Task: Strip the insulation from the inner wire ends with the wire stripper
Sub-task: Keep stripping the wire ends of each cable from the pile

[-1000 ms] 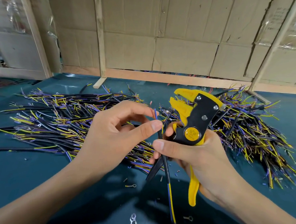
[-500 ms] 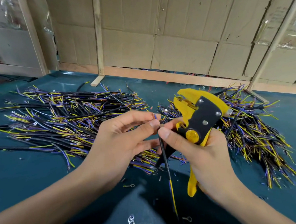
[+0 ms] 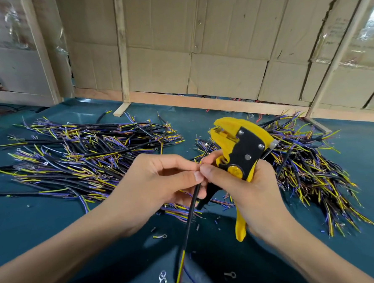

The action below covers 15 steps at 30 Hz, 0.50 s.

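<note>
My left hand pinches the upper end of a black cable between thumb and fingers. The cable hangs down toward me, its yellow and blue inner wires showing at the lower end. My right hand grips the yellow and black wire stripper, jaws pointing up and left. Its thumb and forefinger also pinch the thin wire ends right beside my left fingertips. The wire tips themselves are mostly hidden between the fingers.
A large heap of black cables with yellow and purple ends lies at the left on the dark green table, a second heap at the right. Ring terminals and insulation scraps lie near me. A cardboard wall stands behind.
Both hands have come together: the right hand with the stripper moved left and its fingertips now meet my left fingertips at the wire ends. The stripper tilted a little further over.
</note>
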### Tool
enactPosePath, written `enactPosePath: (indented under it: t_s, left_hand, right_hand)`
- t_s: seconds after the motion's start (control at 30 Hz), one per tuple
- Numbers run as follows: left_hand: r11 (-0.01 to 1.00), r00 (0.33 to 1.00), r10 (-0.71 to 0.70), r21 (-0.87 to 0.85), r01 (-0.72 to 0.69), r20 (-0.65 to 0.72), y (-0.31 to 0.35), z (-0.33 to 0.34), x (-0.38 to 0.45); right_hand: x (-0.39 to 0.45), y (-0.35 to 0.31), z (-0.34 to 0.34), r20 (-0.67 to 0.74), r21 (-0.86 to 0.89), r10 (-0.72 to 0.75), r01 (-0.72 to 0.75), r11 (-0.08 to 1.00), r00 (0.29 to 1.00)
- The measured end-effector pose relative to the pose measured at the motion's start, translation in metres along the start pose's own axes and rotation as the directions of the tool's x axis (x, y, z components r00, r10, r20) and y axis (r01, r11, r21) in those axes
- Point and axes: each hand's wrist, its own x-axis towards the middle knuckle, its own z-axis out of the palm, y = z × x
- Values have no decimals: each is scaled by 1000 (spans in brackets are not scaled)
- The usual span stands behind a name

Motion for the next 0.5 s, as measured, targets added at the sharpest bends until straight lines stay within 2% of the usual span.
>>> enactPosePath:
  t_s: [0.1, 0.27, 0.4, 0.5]
  left_hand:
    - [1000, 999, -4, -28, 3, -51, -4, 2, 1]
    - [990, 988, -32, -140, 11, -148, -7, 6, 4]
    - [995, 980, -11, -103, -10, -199, -11, 9, 6]
    - [990, 968, 75, -97, -101, -238, -13, 11, 6]
  right_hand:
    - [-1, 0, 3, -72, -106, -11, 3, 994, 997]
    - [-3, 2, 9, -161, -89, 51, -66, 994, 986]
    - [-4, 3, 10, -144, -76, 67, -79, 994, 987]
    - [-5, 2, 10, -119, -25, 93, -96, 995, 989]
